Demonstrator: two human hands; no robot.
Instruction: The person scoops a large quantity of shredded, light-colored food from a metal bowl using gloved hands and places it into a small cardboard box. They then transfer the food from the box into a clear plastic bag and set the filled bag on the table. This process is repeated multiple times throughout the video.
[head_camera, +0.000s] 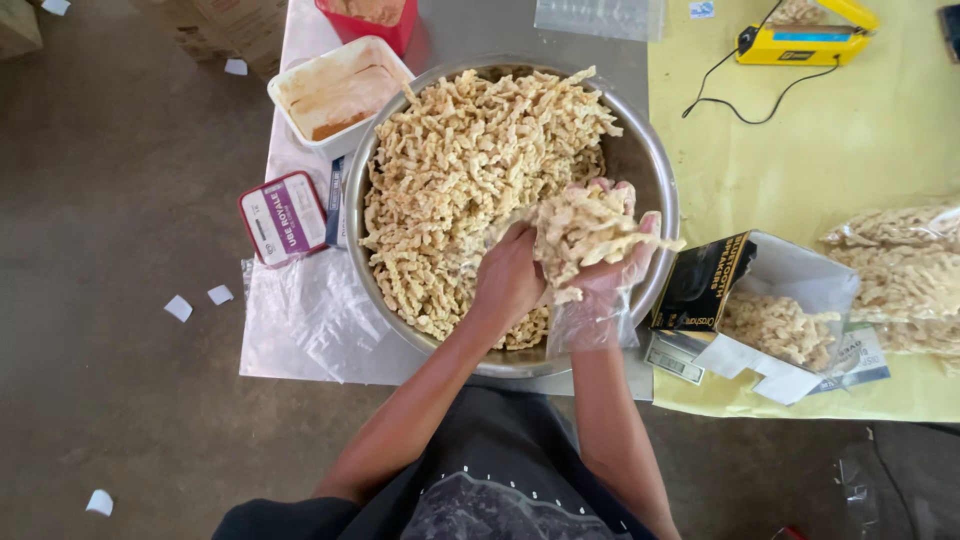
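A person's left hand (508, 280) presses curled fingers into twisted fried snacks (460, 170) heaped in a wide steel bowl (655, 170), while the right hand (610, 265), in a clear plastic glove, cups a clump of them above the bowl's near rim. The bowl sits on a table (300, 30) covered with plastic sheeting at one end and a yellow cloth (800, 150) at the other, where an open carton (770, 290) holds a bag of the snacks. Paper scraps (178, 307) dot the bare concrete floor (110, 200).

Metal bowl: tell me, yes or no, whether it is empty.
No, the metal bowl is heaped with pale twisted snack pieces.
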